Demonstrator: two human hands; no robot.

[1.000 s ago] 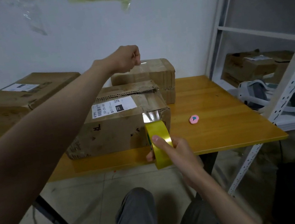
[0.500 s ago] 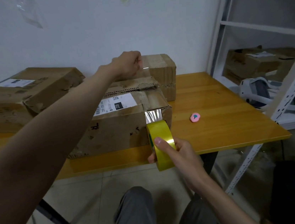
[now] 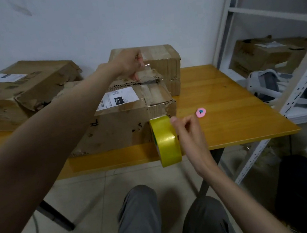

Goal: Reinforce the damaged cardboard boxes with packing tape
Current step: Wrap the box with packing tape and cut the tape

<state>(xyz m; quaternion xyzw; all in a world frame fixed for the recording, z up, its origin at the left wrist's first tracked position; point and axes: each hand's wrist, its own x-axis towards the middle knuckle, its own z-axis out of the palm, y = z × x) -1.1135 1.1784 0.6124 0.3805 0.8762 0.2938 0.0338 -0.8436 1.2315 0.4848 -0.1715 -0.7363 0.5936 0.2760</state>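
Near box (image 3: pixel 122 124): torn, creased cardboard, white label on top, sits at the table (image 3: pixel 226 119) front edge. Left hand (image 3: pixel 131 65) pinches the clear tape end over its far top edge. Right hand (image 3: pixel 187 131) grips the yellow tape roll (image 3: pixel 166 140) at its near corner. Three boxes on the table, one roll.

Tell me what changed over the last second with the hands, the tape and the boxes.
The left hand, pinching the free tape end, came down from above the boxes to the far top edge of the labelled box, laying the strip over its top. The right hand kept its grip on the yellow tape roll at the box's near corner. The boxes and the pink item stayed put.
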